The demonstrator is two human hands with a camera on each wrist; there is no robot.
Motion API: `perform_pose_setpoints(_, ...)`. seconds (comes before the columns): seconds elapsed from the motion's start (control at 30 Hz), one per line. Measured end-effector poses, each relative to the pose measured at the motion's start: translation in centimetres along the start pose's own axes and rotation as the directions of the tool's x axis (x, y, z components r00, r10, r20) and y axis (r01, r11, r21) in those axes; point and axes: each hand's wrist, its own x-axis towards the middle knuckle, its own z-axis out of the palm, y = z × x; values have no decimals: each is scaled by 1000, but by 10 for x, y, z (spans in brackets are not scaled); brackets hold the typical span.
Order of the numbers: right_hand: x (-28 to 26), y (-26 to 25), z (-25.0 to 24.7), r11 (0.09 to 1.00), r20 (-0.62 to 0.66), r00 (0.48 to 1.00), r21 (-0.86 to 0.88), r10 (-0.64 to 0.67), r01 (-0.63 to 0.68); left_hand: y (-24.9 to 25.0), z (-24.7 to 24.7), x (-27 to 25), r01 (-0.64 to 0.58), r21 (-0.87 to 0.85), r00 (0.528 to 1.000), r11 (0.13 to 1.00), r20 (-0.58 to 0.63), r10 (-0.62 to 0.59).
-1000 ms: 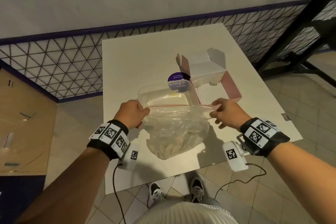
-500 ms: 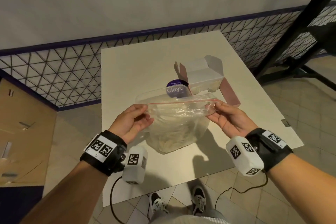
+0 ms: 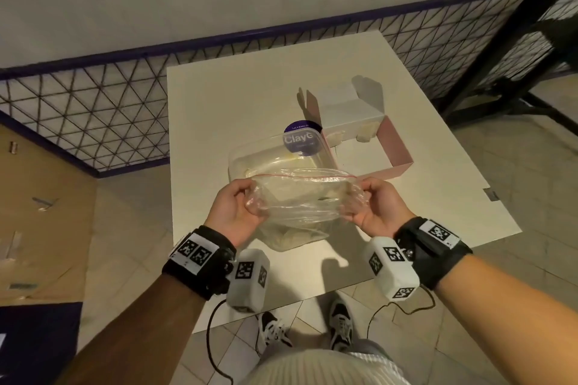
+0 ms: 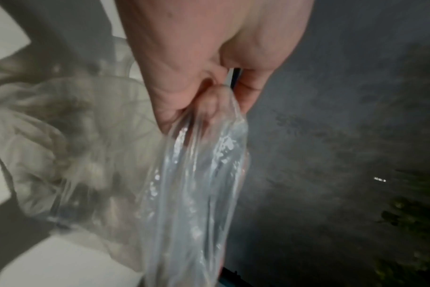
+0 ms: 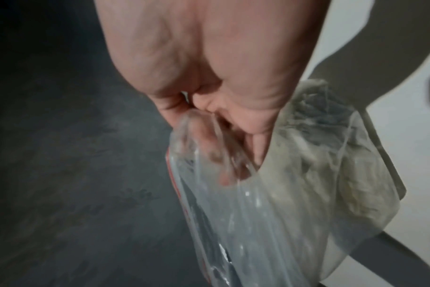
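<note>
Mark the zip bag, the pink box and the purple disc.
zip bag (image 3: 300, 197), head view, clear wall below red zip line.
pink box (image 3: 394, 147), head view, right side wall.
purple disc (image 3: 301, 126), head view, uncovered far edge.

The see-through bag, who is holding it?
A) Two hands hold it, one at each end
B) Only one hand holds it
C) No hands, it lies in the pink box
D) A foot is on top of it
A: the left hand and the right hand each grip one end of the see-through bag, just below its red-lined top edge.
</note>
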Motion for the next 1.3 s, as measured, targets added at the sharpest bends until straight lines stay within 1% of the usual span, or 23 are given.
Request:
perform_pose_setpoints(0.07,4,1,-4,998,17,999,53,-43,42,-1,0,-4,-26,99,998,995,51,21)
perform_pose_setpoints(0.1,7,2,-8,992,27,998,112,-58,54,-1,-1,-5,-74,201,996,977,70,61)
perform_pose_setpoints(0.2,8,8,-14,986,69,997,165,-46,34,-1,-10,-2,-190,548,982,815,104,158)
perform_pose_setpoints(0.3,6,12,-15,995,163,986,88,28,-43,-2,-16,1,-167,727,984,666,79,160)
perform_pose_setpoints(0.37,2,11,-15,995,217,972,-50,90,-81,-5,-13,1,-171,826,969,537,44,241)
perform_pose_setpoints(0.4,0,12,-15,987,227,967,-135,118,-88,-7,-10,1,-168,846,955,505,13,297)
perform_pose_setpoints(0.43,-1,13,-16,967,199,972,-244,122,-72,-8,-11,2,-159,841,944,516,-23,329)
perform_pose_setpoints(0.47,-3,14,-16,925,147,982,-377,121,-58,-8,-11,3,-144,803,948,579,-57,315)
perform_pose_setpoints(0.53,-2,18,-23,804,42,996,-593,76,-36,-10,-11,3,-120,644,978,755,-54,202)
perform_pose_setpoints(0.57,0,19,-26,769,9,998,-638,61,-42,-10,-11,3,-114,562,987,819,-29,158)
perform_pose_setpoints(0.6,2,19,-29,770,-20,999,-636,42,-45,-12,-12,3,-111,471,991,875,-9,130)
perform_pose_setpoints(0.67,4,20,-32,839,-59,998,-542,17,-47,-13,-11,1,-115,277,993,954,9,118)
perform_pose_setpoints(0.73,4,19,-29,909,-62,998,-416,-4,-22,-15,-12,2,-105,118,994,987,38,101)
perform_pose_setpoints(0.83,4,17,-24,991,-31,999,-134,-9,5,-18,-15,4,7,41,999,999,48,-9)
perform_pose_setpoints(0.9,4,16,-20,999,-12,1000,39,-2,3,-22,-19,3,80,57,995,995,63,-84)
perform_pose_setpoints(0.97,5,18,-18,985,-24,1000,172,12,-8,-25,-29,5,75,256,991,964,92,-102)
perform_pose_setpoints(1.03,6,25,-18,974,-23,999,227,29,-23,-25,-39,8,24,572,992,820,86,-89)
perform_pose_setpoints(1.13,2,33,-12,980,39,997,185,62,-69,-29,-45,12,-5,822,1000,569,21,-22)
perform_pose_setpoints(1.17,2,37,-12,980,62,995,177,78,-88,-31,-45,14,-22,857,999,514,-6,53)
perform_pose_setpoints(1.2,1,38,-11,984,86,992,146,89,-101,-32,-45,18,-35,867,989,497,-40,140)
perform_pose_setpoints(1.23,2,40,-11,992,87,992,78,91,-98,-31,-44,19,-43,839,977,542,-79,199)
perform_pose_setpoints(1.27,5,41,-15,995,34,997,-78,70,-67,-28,-44,21,-46,784,970,619,-113,215)
perform_pose_setpoints(1.3,7,42,-19,953,-15,1000,-303,23,-26,-26,-42,20,-59,692,974,720,-117,192)
